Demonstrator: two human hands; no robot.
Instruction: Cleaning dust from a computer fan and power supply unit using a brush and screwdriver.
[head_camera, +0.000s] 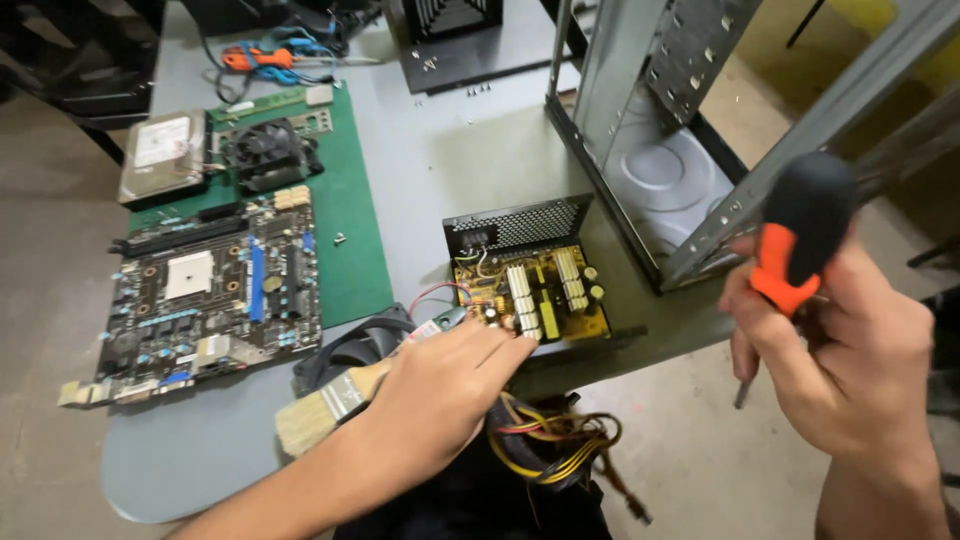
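Left hand (440, 385) reaching (palm down); right hand (850, 340) fisted.

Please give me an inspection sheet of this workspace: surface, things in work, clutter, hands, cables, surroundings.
Surface: grey table with a green mat.
Things in work: opened power supply at the table edge; paintbrush; screwdriver with orange and black handle.
Clutter: motherboard, hard drive, cooler fan, loose screws.
Hands: left hand touches the power supply board, holding the paintbrush; right hand grips the screwdriver.
Cables: yellow and black wire bundle hanging below the table.
Surroundings: open metal computer case; bare floor.
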